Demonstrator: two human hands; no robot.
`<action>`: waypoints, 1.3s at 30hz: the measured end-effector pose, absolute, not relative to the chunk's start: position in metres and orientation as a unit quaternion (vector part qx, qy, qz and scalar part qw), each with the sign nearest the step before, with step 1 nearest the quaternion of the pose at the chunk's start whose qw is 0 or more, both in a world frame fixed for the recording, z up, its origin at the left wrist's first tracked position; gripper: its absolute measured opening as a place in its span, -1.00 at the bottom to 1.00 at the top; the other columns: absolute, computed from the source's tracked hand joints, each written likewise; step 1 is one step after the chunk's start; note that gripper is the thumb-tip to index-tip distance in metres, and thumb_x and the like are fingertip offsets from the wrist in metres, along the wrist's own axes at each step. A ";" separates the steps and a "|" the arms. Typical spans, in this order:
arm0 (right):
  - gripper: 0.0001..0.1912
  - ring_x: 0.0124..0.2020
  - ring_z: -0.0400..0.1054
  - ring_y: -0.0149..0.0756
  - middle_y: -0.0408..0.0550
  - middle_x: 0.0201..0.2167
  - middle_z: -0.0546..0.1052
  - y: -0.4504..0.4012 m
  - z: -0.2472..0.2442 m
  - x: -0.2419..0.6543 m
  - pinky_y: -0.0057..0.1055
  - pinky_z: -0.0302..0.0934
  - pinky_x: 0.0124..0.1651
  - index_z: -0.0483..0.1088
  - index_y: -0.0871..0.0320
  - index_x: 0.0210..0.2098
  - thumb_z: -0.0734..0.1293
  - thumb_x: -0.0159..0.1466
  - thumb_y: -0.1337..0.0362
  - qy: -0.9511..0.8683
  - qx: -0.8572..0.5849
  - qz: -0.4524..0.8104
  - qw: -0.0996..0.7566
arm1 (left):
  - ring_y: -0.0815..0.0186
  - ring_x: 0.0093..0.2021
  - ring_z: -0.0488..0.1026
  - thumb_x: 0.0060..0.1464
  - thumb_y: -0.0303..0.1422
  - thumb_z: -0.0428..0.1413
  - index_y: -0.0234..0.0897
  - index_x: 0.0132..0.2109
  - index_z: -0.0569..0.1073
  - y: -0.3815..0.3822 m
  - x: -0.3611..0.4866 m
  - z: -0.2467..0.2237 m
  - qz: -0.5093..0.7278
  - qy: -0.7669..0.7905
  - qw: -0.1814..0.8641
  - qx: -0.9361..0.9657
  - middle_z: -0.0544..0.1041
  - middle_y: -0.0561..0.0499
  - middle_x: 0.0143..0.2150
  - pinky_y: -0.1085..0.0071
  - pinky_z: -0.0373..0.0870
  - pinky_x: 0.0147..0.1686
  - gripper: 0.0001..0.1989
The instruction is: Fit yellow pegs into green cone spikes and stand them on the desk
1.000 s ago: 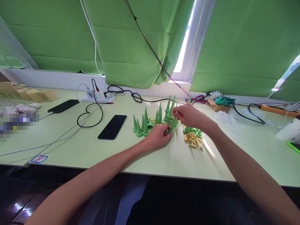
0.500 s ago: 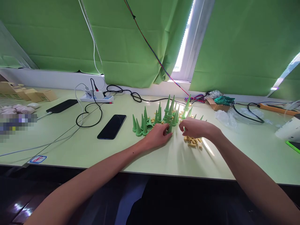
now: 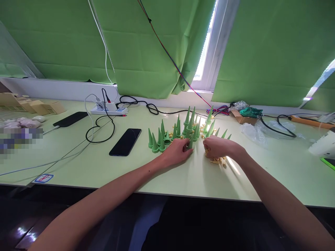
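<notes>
My left hand point(image 3: 178, 150) rests on the table with its fingers closed around a green plastic cone point(image 3: 190, 143), which stands point up. Behind and left of it, several more green cones point(image 3: 155, 143) stand upright on their round bases. My right hand point(image 3: 217, 146) is over a pile of small tan pegs point(image 3: 222, 161), its fingers bent down into them. The fingertips are hidden, so I cannot see what lies between them. Beyond that hand, more cones point(image 3: 210, 129) lean or stand, with tan bits scattered among them.
A black phone point(image 3: 125, 142) lies left of the cones, and another point(image 3: 70, 119) farther back. Cables loop around a white power strip point(image 3: 108, 110). A cardboard box point(image 3: 243, 118) and clear plastic bags point(image 3: 253, 134) sit at the back right.
My right hand has moved slightly right and down, onto the tan pegs, covering more of the pile. My left hand keeps its place on the cone.
</notes>
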State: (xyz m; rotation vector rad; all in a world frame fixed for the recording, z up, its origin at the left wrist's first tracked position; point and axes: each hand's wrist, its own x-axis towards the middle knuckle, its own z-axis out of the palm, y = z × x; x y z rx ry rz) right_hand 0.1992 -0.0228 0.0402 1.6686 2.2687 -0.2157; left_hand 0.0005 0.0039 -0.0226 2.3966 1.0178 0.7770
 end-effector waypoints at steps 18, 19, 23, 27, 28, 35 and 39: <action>-0.91 -0.35 0.37 -0.24 0.07 -0.35 0.50 -0.003 0.020 0.180 -0.42 0.00 -0.43 0.43 0.23 -0.28 0.29 0.23 0.39 0.844 0.535 -0.041 0.018 | 0.39 -0.50 0.25 0.11 -0.33 0.08 -0.25 -0.46 0.20 0.007 -0.001 -0.022 0.313 0.369 0.191 0.854 0.32 0.10 -0.53 0.40 0.13 -0.49 -0.75; -0.93 -0.36 0.37 -0.26 0.05 -0.36 0.49 -0.003 0.018 0.180 -0.43 0.00 -0.42 0.41 0.22 -0.28 0.28 0.24 0.39 0.845 0.533 -0.038 -0.001 | 0.39 -0.50 0.25 0.11 -0.33 0.08 -0.25 -0.45 0.20 0.007 -0.001 -0.022 0.315 0.368 0.193 0.853 0.32 0.10 -0.53 0.40 0.13 -0.48 -0.76; -0.97 -0.42 0.31 -0.31 -0.04 -0.42 0.44 -0.006 0.007 0.183 -0.44 0.00 -0.40 0.35 0.19 -0.31 0.27 0.26 0.36 0.842 0.534 -0.041 -0.063 | 0.41 -0.51 0.23 0.13 -0.34 0.07 -0.26 -0.46 0.19 0.006 -0.002 -0.021 0.327 0.363 0.190 0.852 0.31 0.10 -0.53 0.41 0.11 -0.48 -0.75; -0.93 -0.45 0.28 -0.33 -0.06 -0.45 0.43 -0.008 -0.002 0.186 -0.43 -0.03 -0.43 0.35 0.18 -0.34 0.25 0.28 0.35 0.828 0.555 -0.051 -0.064 | 0.41 -0.52 0.21 0.15 -0.31 0.06 -0.26 -0.46 0.20 0.007 -0.002 -0.022 0.329 0.368 0.182 0.851 0.31 0.10 -0.53 0.43 0.08 -0.50 -0.74; -0.93 -0.45 0.28 -0.33 -0.06 -0.45 0.43 -0.008 -0.003 0.187 -0.43 -0.04 -0.43 0.36 0.18 -0.34 0.26 0.28 0.35 0.825 0.558 -0.053 -0.064 | 0.41 -0.52 0.21 0.15 -0.31 0.06 -0.26 -0.46 0.21 0.008 -0.003 -0.023 0.328 0.370 0.181 0.850 0.31 0.09 -0.53 0.43 0.08 -0.51 -0.74; -0.89 -0.41 0.34 -0.28 -0.03 -0.44 0.47 -0.013 -0.005 0.185 -0.43 -0.02 -0.41 0.45 0.17 -0.26 0.29 0.29 0.31 0.812 0.575 -0.061 -0.080 | 0.40 -0.51 0.22 0.16 -0.27 0.06 -0.26 -0.46 0.21 0.008 -0.003 -0.025 0.326 0.376 0.183 0.848 0.33 0.09 -0.53 0.42 0.09 -0.51 -0.73; -0.85 -0.38 0.37 -0.25 -0.01 -0.40 0.51 -0.014 -0.006 0.184 -0.43 0.00 -0.40 0.47 0.16 -0.21 0.30 0.31 0.25 0.814 0.568 -0.070 -0.096 | 0.41 -0.52 0.20 0.14 -0.30 0.07 -0.26 -0.46 0.20 0.008 -0.004 -0.024 0.326 0.375 0.181 0.849 0.32 0.09 -0.53 0.42 0.08 -0.51 -0.73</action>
